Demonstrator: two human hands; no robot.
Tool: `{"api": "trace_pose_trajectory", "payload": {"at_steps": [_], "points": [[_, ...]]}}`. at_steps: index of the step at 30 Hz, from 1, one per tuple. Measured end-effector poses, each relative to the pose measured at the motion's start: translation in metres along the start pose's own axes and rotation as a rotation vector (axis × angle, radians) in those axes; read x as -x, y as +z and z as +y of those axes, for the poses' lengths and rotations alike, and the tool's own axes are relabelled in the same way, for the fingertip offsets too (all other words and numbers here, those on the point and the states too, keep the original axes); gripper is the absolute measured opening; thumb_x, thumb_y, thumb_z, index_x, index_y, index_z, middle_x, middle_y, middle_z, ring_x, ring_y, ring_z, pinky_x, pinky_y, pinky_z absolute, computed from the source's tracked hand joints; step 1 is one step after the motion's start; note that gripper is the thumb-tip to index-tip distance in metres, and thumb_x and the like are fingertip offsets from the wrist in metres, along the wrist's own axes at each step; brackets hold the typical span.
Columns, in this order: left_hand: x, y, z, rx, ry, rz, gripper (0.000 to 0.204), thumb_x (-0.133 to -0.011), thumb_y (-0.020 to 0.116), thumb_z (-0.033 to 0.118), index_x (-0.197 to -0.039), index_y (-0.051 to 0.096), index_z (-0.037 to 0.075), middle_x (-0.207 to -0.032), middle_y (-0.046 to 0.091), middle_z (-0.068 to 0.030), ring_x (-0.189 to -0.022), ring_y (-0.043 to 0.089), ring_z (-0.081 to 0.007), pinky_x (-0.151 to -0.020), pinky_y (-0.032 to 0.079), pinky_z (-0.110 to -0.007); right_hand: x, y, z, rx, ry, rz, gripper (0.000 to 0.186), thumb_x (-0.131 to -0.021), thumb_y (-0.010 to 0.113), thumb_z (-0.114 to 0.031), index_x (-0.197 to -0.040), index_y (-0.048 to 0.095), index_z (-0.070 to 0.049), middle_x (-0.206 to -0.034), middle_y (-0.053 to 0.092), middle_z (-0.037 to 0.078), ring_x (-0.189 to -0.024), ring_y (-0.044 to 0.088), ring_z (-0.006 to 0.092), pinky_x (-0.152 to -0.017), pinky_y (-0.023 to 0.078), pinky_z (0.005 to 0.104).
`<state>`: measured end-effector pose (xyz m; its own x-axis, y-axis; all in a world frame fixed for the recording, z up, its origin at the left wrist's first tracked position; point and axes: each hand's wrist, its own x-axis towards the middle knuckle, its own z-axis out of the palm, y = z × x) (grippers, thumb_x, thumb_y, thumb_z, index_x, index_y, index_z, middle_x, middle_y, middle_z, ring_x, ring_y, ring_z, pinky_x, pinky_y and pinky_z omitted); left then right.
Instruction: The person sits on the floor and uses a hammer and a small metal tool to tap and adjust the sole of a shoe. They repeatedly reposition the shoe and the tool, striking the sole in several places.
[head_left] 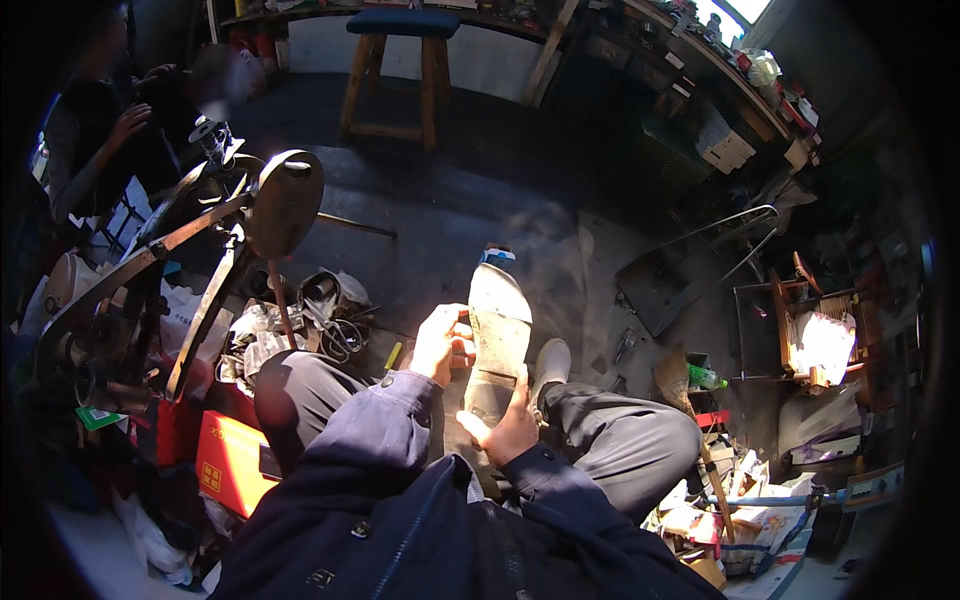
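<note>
A shoe point(497, 330) stands sole-up between my knees, its pale worn sole facing me and its heel end low. My left hand point(442, 343) grips the shoe's left edge near the middle, fingers curled over it. My right hand point(508, 425) holds the heel end from below, thumb out to the left. Both forearms, in dark blue sleeves, come in from the lower edge. Whether the left hand also holds a small tool is not visible.
A shoe-stitching machine point(190, 250) with a round wheel stands at my left, tools and scraps point(320, 310) beside it. An orange box point(232, 462) lies low left. A wooden stool point(398, 60) stands ahead. Another person point(95, 130) sits far left. Clutter and a broom point(700, 430) fill the right.
</note>
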<state>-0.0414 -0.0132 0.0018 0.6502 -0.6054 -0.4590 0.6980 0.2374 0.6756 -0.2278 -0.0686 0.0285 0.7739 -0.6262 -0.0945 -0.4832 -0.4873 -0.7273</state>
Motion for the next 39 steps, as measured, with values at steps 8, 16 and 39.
{"api": "trace_pose_trajectory", "payload": {"at_steps": [8, 16, 39], "points": [[0.011, -0.004, 0.006, 0.051, 0.038, -0.148, 0.031, -0.109, 0.053, 0.029, -0.133, 0.056, 0.010, -0.089, 0.065, -0.0041, -0.071, 0.069, -0.0187, -0.064, 0.062, -0.041, -0.060, -0.049, -0.001, -0.606, 0.049, -0.013, 0.098, -0.081, 0.075, -0.010, -0.161, 0.020, 0.006, -0.122, 0.068, 0.017, -0.103, 0.067, 0.0206, -0.092, 0.054, 0.0301], [0.006, -0.002, 0.020, -0.010, 0.154, -0.041, 0.019, -0.108, 0.055, 0.018, -0.125, 0.062, 0.012, -0.089, 0.063, -0.0010, -0.068, 0.062, -0.0103, -0.059, 0.053, -0.029, -0.202, -0.084, 0.019, -1.331, 0.431, 0.030, 0.045, -0.088, 0.060, -0.049, -0.123, 0.069, -0.022, -0.120, 0.073, 0.000, -0.101, 0.071, 0.0269, -0.067, 0.059, 0.0419], [0.006, 0.027, 0.010, -0.179, 0.193, -0.061, 0.013, -0.105, 0.058, 0.009, -0.111, 0.068, 0.004, -0.087, 0.063, 0.0011, -0.074, 0.056, -0.0050, -0.066, 0.047, -0.023, -0.128, -0.087, 0.021, -1.711, 0.305, -0.181, 0.069, -0.092, 0.052, -0.050, -0.148, 0.056, -0.010, -0.139, 0.055, 0.035, -0.098, 0.069, 0.0374, -0.064, 0.060, 0.0355]]}}
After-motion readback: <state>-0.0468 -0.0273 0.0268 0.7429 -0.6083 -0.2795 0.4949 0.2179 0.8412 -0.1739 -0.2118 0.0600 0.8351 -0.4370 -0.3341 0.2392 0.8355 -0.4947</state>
